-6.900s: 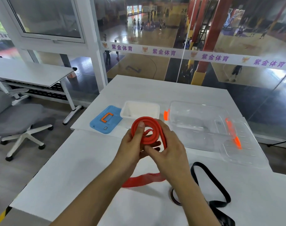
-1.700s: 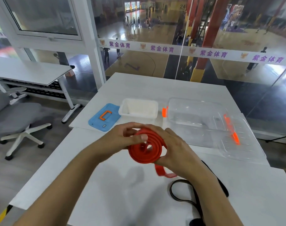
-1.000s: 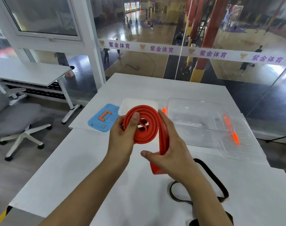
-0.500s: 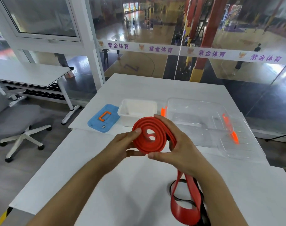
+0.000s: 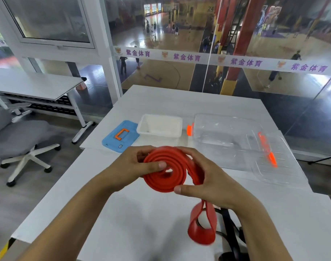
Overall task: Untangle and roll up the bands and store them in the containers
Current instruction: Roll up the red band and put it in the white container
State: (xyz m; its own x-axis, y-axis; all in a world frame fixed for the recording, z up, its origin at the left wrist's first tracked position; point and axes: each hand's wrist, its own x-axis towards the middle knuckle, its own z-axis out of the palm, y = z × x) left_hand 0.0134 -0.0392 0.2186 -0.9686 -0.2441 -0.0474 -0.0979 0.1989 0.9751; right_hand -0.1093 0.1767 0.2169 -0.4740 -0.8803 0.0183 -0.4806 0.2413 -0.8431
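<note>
The left hand (image 5: 136, 164) pinched the red band's (image 5: 166, 172) coil, thumb across its face, while the right hand (image 5: 204, 178) cupped the coil's outer edge, both holding it above the table (image 5: 123, 213), nearer than the white tub (image 5: 160, 127) and clear box (image 5: 223, 136). To wind well, the person probably needed to keep the thumb clamped so the turns stayed tight, and feed in the slack flat and untwisted. The band looked wide, rubbery and matte, several turns wound, its free loop dangling below the right wrist over a black band (image 5: 228, 221).
</note>
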